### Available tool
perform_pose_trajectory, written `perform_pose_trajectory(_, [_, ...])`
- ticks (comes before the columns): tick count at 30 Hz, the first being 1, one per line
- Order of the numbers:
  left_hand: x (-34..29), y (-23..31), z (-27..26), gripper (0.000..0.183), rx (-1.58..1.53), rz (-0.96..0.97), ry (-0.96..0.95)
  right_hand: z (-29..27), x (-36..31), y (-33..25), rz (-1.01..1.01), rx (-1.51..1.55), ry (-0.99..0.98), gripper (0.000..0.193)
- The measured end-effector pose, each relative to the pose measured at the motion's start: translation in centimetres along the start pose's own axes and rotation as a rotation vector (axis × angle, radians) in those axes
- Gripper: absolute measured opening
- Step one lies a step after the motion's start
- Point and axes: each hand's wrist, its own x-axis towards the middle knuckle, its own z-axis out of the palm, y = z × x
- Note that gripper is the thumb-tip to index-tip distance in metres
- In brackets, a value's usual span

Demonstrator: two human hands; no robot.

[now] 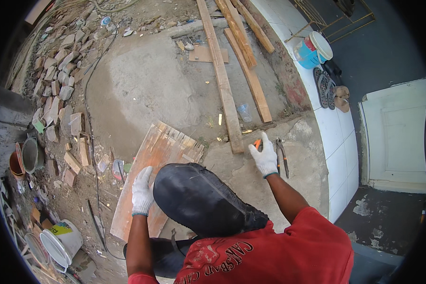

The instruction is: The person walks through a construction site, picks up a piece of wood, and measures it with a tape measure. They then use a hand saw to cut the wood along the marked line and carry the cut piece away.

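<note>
My left hand (142, 191), in a white knit glove, lies with its fingers stretched along a worn plywood board (161, 146) stained orange-red. The board rests on the ground, partly hidden by my dark-trousered knee (199, 199). At the right, my gloved right hand (266, 160) is closed around a small orange and black object (257, 143). Most of that object is covered by the fingers, so its kind is unclear. Just right of this hand, pincers (283, 158) with dark handles and orange marks lie on the concrete.
Long timbers (220, 75) lie ahead, one ending near my right hand. Broken bricks (61, 71) and a black cable (86, 90) spread along the left. A white bucket (71, 239) stands at the lower left. Sandals (323, 87) and a paint bucket (312, 49) sit on white tiles.
</note>
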Motion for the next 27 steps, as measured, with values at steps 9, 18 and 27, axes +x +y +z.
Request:
perform_pose_trajectory(9, [-11.1,-11.0,-6.2,0.057,0.020,-0.565,-0.275,-10.1,2.7,16.1,0.380,-0.554,0.201,0.085])
perform_pose_trajectory(18, [-13.1,-12.5,-1.8,0.055,-0.180,-0.701,-0.190,-7.4,7.7,10.3,0.007,-0.710,0.333,0.082])
perform_pose_trajectory(27, [-12.9,-15.8,-4.2,0.053,-0.117,-0.781,-0.305,0.3,25.1,6.7,-0.070,-0.581,0.072,0.041])
